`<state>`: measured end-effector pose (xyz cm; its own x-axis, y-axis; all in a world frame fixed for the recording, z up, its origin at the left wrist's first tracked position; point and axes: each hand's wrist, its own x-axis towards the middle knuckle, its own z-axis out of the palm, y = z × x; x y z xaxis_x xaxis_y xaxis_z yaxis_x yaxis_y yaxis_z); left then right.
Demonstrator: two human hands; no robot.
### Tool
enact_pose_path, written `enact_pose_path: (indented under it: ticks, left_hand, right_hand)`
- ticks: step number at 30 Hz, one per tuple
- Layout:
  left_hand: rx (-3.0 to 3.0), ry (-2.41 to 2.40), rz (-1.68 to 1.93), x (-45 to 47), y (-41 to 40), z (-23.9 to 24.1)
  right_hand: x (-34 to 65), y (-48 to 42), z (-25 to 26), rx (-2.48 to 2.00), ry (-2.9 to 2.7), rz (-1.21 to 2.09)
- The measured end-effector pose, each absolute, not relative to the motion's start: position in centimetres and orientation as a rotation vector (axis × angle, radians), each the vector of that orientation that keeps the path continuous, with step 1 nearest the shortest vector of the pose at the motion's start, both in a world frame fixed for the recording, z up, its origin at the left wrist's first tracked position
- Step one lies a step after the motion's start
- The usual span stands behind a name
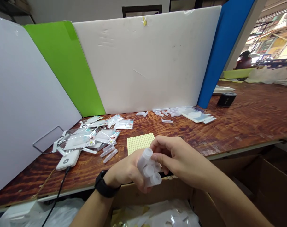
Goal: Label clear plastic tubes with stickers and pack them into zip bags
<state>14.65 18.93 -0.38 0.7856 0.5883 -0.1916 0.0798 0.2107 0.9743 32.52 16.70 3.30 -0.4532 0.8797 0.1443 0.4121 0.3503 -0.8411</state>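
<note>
Our left hand [124, 171] and right hand [181, 157] had their fingers [159, 147] clamped on a bunch of clear plastic tubes [148, 168], while more loose tubes [166, 113] and opened plastic packets [76, 140] remained on the desk [252, 126] beyond the fingers.

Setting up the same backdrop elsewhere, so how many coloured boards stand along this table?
4. A pale grey board at far left, a green one beside it, a wide white one in the middle, and a blue one at right, all along the wooden table.
</note>
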Motion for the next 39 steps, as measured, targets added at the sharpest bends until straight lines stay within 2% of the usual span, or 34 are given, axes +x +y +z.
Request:
enact_pose_path:
  ticks: [4, 9, 16, 18, 20, 23, 26, 30, 39]
  left_hand:
    - [1.362, 0.582, 0.396, 14.6, 19.3, -0.6]
    - [1.446, 0.598, 0.360, 14.8, 19.5, -0.8]
    - [1.621, 0.677, 0.259, 15.4, 20.1, -2.0]
    - [1.622, 0.704, 0.250, 15.2, 20.6, -2.5]
    - [1.636, 0.780, 0.283, 14.9, 21.3, -2.9]
    - [1.795, 1.060, 0.435, 14.4, 22.4, -3.9]
    - [1.932, 1.324, 0.597, 14.2, 23.7, -5.3]
    - [2.110, 1.563, 0.637, 14.5, 24.6, -7.0]
    - [2.478, 1.740, 0.277, 16.1, 24.7, -7.8]
  right_hand:
    - [32.7, 17.3, 2.9, -0.996, -2.010, 1.156]
    - [33.2, 18.3, 1.1, -0.960, -1.771, 1.587]
    - [33.2, 19.2, -2.5, -0.994, -1.637, 1.703]
    - [32.9, 19.9, -3.5, -1.051, -1.683, 1.582]
    - [32.9, 21.0, -4.5, -1.148, -1.744, 1.327]
    - [33.8, 23.2, -6.1, -1.291, -1.780, 0.960]
    - [35.2, 25.1, -7.9, -1.350, -1.871, 0.777]
    - [36.3, 26.1, -10.0, -1.307, -2.072, 0.735]
    - [36.9, 25.8, -11.7, -1.193, -2.186, 0.660]
